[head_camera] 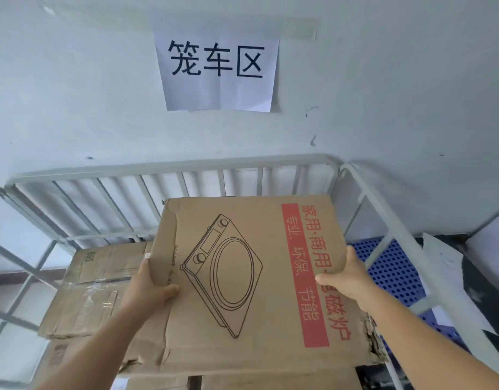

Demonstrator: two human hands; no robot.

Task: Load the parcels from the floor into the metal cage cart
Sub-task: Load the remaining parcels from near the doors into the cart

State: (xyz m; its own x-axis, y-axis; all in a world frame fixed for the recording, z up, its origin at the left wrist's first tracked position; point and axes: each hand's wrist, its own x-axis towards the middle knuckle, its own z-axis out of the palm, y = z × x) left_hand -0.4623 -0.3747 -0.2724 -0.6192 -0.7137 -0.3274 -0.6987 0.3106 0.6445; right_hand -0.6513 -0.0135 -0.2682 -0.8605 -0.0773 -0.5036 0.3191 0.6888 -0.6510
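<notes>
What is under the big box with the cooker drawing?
Another cardboard box peeks out below the cooker box, which the left hand and right hand grip. The rest beneath is covered.
</notes>
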